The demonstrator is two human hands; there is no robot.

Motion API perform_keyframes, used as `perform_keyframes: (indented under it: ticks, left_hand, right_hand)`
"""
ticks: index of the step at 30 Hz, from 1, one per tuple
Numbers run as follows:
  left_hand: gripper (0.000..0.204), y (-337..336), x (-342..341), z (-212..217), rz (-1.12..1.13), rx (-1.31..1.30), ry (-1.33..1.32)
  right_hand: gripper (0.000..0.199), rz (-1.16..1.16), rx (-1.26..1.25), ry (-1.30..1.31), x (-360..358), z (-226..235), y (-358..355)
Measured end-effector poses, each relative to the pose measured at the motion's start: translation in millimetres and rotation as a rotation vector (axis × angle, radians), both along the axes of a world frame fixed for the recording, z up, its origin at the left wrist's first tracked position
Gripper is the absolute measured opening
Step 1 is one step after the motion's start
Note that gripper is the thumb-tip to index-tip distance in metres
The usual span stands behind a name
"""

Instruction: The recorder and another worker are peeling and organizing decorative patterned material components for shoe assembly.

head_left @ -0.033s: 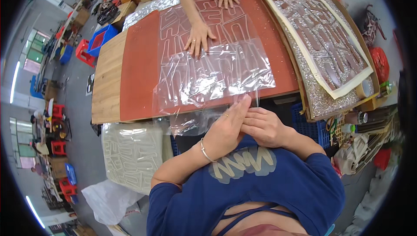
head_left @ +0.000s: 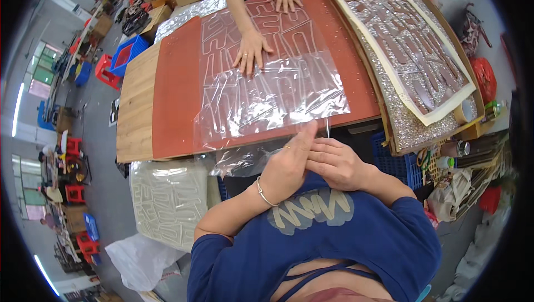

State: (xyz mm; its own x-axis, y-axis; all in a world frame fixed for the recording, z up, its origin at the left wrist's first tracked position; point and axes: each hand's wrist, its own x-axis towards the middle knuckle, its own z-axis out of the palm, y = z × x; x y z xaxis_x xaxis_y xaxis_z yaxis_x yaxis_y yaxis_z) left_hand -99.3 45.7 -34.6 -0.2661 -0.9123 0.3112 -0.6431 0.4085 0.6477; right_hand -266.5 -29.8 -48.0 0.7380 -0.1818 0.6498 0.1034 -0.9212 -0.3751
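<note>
In front of my chest my two hands are pressed together. My left hand (head_left: 285, 169) is flat with its fingers stretched out, a ring and a bracelet on it. My right hand (head_left: 336, 163) lays its fingers flat against the left palm; nothing shows between them. Just beyond, a clear plastic sheet (head_left: 267, 99) hangs over the near edge of a red-brown board (head_left: 178, 90). Under or within the sheet lies a clear panel with raised outlines of shapes (head_left: 278, 29). A co-worker's hands (head_left: 252, 52) rest flat on it from across the board.
At right, a glittery silver board (head_left: 400, 129) carries a cream-framed sheet (head_left: 428, 115) with cut-out shapes and a tape roll (head_left: 463, 112). Below the board's near left side lies a pale patterned panel (head_left: 167, 202). Blue baskets (head_left: 410, 169) stand beside my right arm.
The board, sheet and co-worker's hands sit very slightly further left in the picture. My hands stay pressed together.
</note>
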Motion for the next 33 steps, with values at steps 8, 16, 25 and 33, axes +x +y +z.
perform_keyframes:
  ticks: [8, 16, 25, 33]
  left_hand:
    - [0.051, -1, 4, -10, 0.197, -0.177, -0.211]
    - [0.039, 9, -6, -7, 0.292, -0.236, -0.135]
    - [0.034, 27, -3, -27, 0.288, -0.259, -0.070]
    - [0.028, 96, 31, -28, 0.495, -0.357, -0.107]
  right_hand:
    - [0.054, -0.258, -0.088, -0.037, -20, -4, -29]
    - [0.076, -0.457, 0.166, 0.428, -5, -98, -218]
    - [0.040, -0.586, -0.244, 0.571, 5, -144, -237]
    - [0.036, -0.598, -0.141, 0.384, 16, -143, -136]
